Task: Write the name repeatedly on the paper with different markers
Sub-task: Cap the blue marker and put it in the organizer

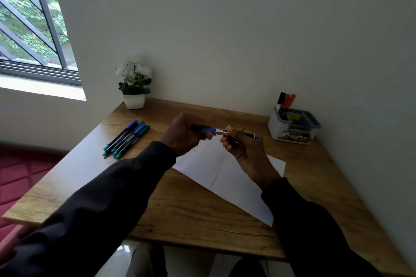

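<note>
A blue marker [221, 131] is held level above the white paper [227, 177]. My left hand [183, 134] grips its blue cap end, and my right hand [242, 145] grips the barrel, whose rear end sticks out to the right. The paper lies on the wooden desk [191, 207] with faint writing near its far left corner, partly hidden by my left wrist. Several blue and green markers [126, 138] lie in a bunch on the desk's left side.
A white potted plant [134, 87] stands at the desk's far left corner. A grey organizer [292, 126] with black and orange markers sits at the far right, against the wall. A window is at the upper left.
</note>
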### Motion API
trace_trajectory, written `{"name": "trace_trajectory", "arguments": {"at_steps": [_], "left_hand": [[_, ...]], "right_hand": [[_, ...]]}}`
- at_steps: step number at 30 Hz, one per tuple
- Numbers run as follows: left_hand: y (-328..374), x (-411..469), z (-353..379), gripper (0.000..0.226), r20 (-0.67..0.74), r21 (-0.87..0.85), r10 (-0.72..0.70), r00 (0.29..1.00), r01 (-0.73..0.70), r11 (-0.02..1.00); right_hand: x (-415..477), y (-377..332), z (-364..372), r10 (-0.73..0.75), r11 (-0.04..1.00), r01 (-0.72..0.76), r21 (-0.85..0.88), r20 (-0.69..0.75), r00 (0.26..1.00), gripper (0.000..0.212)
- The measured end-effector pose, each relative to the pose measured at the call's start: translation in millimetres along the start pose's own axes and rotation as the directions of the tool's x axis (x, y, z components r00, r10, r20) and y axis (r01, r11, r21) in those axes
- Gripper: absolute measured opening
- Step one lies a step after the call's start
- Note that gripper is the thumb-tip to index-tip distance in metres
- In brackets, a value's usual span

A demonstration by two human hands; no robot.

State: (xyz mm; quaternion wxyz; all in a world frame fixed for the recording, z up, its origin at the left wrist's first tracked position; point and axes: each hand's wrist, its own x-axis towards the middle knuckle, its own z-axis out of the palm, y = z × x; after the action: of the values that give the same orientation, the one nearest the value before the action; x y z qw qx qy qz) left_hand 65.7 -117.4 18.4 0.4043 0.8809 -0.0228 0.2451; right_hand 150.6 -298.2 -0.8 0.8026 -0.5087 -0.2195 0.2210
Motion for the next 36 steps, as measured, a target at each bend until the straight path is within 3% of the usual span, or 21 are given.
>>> {"name": "trace_trajectory", "arguments": {"at_steps": [2,5,7,9,12,15,18,21,23,25,27,31,33,36], "left_hand": [[1,4,-8,0.014,0.054,-0.006,-0.005,0.999,0.005,1.0],[6,10,-19,0.015,0.086,-0.166,-0.072,0.994,0.086,0.982],[7,12,-23,0.014,0.079,-0.233,-0.1,0.992,0.116,0.965],[4,10,-24,0.012,0.094,-0.253,-0.139,0.986,0.159,0.954],[-2,7,-24,0.01,0.129,-0.291,-0.187,0.974,0.217,0.932],[-2,7,-23,0.011,0.129,-0.288,-0.166,0.978,0.197,0.937],[1,7,-21,0.018,0.089,-0.222,-0.125,0.988,0.142,0.965],[0,6,-20,0.021,0.046,-0.174,-0.099,0.994,0.106,0.979],[0,5,-19,0.024,0.042,-0.113,-0.077,0.996,0.081,0.99],[1,5,-19,0.027,0.038,-0.056,-0.058,0.998,0.06,0.997],[-1,8,-18,0.022,0.045,-0.044,-0.045,0.998,0.047,0.998],[-3,20,-16,0.011,0.049,-0.097,-0.059,0.997,0.064,0.993],[-2,25,-12,0.015,-0.031,-0.155,-0.06,0.998,0.055,0.986],[1,28,-5,0.013,-0.147,-0.242,-0.075,0.986,0.037,0.97]], "right_hand": [[2,-6,-3,0.038,0.999,-0.037,-0.024,0.051,0.998,0.027],[4,-14,-6,0.012,0.997,-0.005,-0.081,0.076,0.997,0.039],[5,-20,-9,-0.025,0.989,0.035,-0.143,0.07,0.997,0.031],[6,-25,-14,-0.109,0.935,0.128,-0.331,0.074,0.991,0.018],[9,-26,-17,-0.176,0.751,0.242,-0.614,0.167,0.97,0.014],[9,-25,-14,-0.268,0.505,0.383,-0.773,0.281,0.921,0.02],[9,-24,-9,-0.414,0.246,0.53,-0.812,0.406,0.815,0.024],[11,-19,-4,-0.491,0.139,0.602,-0.786,0.474,0.731,0.019],[10,-14,-3,-0.516,0.152,0.595,-0.789,0.45,0.728,0.019],[9,-10,-2,-0.5,0.223,0.542,-0.81,0.383,0.777,0.022],[12,-11,-3,-0.399,0.275,0.479,-0.833,0.354,0.846,0.021],[23,-24,-9,-0.168,0.212,0.348,-0.913,0.317,0.933,0.011],[30,-30,-17,-0.216,0.161,0.311,-0.937,0.274,0.937,0.013],[43,-40,-38,-0.405,0.301,0.273,-0.914,0.136,0.904,0.013]]}}
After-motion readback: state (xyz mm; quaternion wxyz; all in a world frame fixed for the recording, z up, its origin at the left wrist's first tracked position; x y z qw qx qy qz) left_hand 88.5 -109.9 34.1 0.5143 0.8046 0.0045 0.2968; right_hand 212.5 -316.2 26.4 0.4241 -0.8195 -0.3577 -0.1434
